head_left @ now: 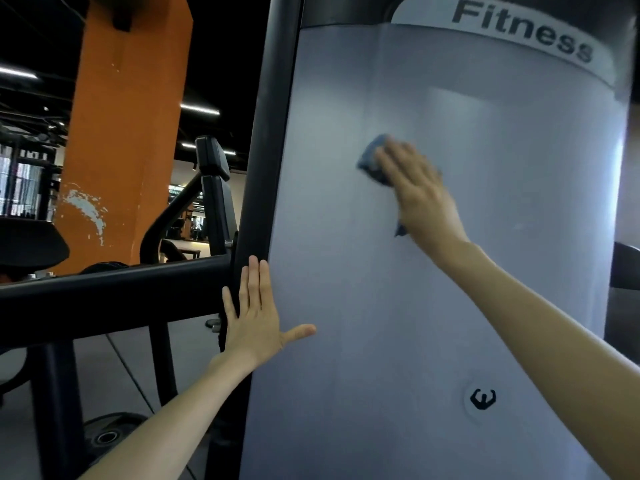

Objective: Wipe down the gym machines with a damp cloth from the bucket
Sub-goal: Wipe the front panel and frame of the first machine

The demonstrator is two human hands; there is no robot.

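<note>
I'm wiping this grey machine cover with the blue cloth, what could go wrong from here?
The blue cloth lies under the right hand, fingers flat, not clutched, so it may slip off the pale grey curved cover. The left hand leans flat on that cover's edge; dampness could let it slide. The black weight plate on the floor could trip you.

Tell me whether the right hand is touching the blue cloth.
Touching. The head view shows the right hand flat over the blue cloth, pressing it against the white panel.
</note>
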